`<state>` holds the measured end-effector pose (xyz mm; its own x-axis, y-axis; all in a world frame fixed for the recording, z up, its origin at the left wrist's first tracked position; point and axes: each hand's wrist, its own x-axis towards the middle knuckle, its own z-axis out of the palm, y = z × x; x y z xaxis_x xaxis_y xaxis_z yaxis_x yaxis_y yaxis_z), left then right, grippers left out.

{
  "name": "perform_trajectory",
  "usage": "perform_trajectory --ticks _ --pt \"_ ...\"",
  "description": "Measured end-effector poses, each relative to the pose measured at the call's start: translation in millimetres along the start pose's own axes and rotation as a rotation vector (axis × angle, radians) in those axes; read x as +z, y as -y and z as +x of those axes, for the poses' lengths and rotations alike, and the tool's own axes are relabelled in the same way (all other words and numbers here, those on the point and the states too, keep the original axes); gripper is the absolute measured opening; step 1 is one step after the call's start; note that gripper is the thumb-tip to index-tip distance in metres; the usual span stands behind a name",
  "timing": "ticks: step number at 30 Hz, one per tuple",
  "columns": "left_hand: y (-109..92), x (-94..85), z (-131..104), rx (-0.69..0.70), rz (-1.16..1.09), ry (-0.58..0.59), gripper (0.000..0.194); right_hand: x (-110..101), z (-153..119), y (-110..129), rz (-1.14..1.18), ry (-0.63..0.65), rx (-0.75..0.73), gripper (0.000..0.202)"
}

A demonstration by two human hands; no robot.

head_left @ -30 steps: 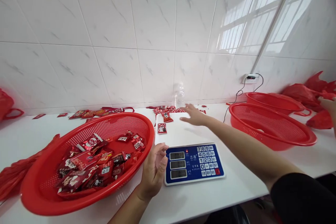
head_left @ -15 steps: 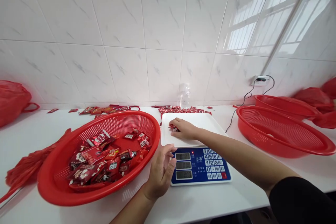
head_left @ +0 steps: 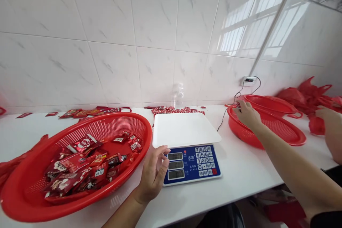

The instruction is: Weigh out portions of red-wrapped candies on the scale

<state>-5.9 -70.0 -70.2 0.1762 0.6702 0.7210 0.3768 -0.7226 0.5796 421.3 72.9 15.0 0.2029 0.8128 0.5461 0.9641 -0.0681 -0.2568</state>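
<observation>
Pinched in the right hand's (head_left: 247,114) grip, one small red packet (head_left: 238,105) hangs over the rim of the nearer of two empty red baskets (head_left: 267,130) on the right. Left hand (head_left: 153,174) rests open, fingers loosely curled, touching the blue scale's (head_left: 191,164) front corner, beside a third red basket (head_left: 32,199) heaped with packets on the white table (head_left: 240,174).

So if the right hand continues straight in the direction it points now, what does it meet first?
Probably the inside of the nearer red basket: the right hand, holding small packets, is already over its rim. Depth is unclear.
</observation>
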Motion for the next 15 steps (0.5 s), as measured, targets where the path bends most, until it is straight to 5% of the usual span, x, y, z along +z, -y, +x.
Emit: perform_trajectory --ticks 4,7,11,13,15 --pt "3.2 3.1 0.8 -0.008 0.026 0.003 0.035 5.7 -3.8 -29.0 -0.04 0.069 0.097 0.057" --pt "-7.8 2.1 2.6 -0.022 0.043 -0.006 0.033 19.6 -14.4 -9.4 0.009 0.08 0.038 0.058" --pt "-42.6 -13.2 10.9 -0.099 0.085 0.067 0.027 32.0 -67.7 83.7 0.318 -0.061 -0.25 0.044" --pt "-60.5 -29.4 21.4 -0.158 0.12 0.117 0.029 29.7 -114.0 141.6 0.608 -0.205 -0.492 0.035" --pt "-70.8 -52.3 37.0 -0.229 0.186 0.122 0.031 24.4 -163.0 191.4 0.83 -0.22 -0.831 0.032"
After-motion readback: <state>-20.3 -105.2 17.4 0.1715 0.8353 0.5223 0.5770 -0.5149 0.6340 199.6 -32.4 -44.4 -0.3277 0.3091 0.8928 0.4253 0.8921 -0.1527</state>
